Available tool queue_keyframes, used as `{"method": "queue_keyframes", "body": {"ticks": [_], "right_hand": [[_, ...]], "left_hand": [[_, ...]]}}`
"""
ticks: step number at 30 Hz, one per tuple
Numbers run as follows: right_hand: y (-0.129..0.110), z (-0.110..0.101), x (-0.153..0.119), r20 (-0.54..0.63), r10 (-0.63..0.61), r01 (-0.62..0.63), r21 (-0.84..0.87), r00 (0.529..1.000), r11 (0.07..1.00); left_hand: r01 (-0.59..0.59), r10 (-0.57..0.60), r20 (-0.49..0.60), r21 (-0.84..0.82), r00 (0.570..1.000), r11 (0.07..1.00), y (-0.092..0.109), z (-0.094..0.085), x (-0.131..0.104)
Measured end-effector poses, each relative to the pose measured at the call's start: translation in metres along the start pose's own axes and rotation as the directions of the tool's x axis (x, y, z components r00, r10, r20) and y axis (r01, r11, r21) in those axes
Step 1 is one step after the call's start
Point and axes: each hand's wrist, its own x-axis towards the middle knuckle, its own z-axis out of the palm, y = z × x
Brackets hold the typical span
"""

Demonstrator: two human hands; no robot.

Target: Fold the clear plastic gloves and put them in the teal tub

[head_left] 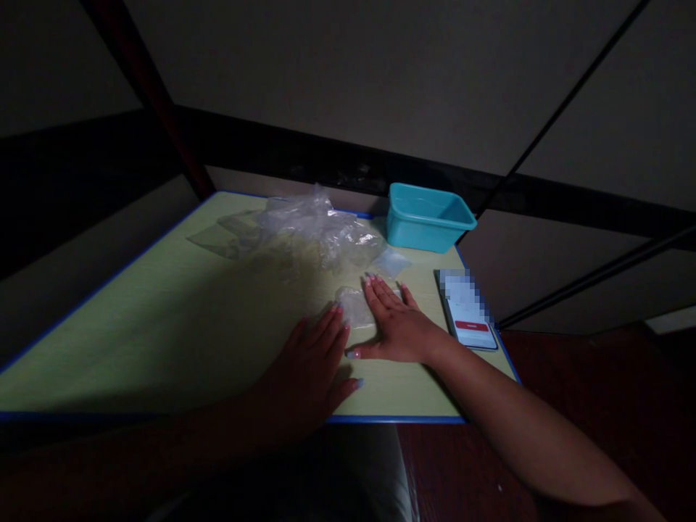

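Observation:
A small clear plastic bag lies flat on the light green table. My right hand rests palm down across its right part, fingers stretched out and thumb pointing left. At the bag's left edge, the fingertips of my left hand touch or nearly touch it; that hand is also flat with its fingers out, mostly in shadow. Beyond both hands sits a crumpled heap of clear plastic bags. A small pale bluish packet lies at the heap's right end.
A turquoise plastic basket stands at the table's back right corner. Along the right edge lies a phone with its screen lit. Blue trim runs round the tabletop, and a wall with a dark band rises behind it.

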Motion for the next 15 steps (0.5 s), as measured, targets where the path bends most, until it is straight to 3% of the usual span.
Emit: {"method": "queue_keyframes", "body": {"ticks": [10, 15], "right_hand": [[0.0, -0.001, 0.0, 0.003, -0.015, 0.015, -0.01, 1.0, 1.0], [-0.002, -0.003, 0.0, 0.011, -0.007, 0.007, -0.014, 1.0, 1.0]], "left_hand": [[0.016, -0.018, 0.027, 0.078, 0.999, 0.997, 0.01, -0.006, 0.002], [0.022, -0.022, -0.007, 0.074, 1.0, 0.997, 0.018, -0.024, 0.006]]}}
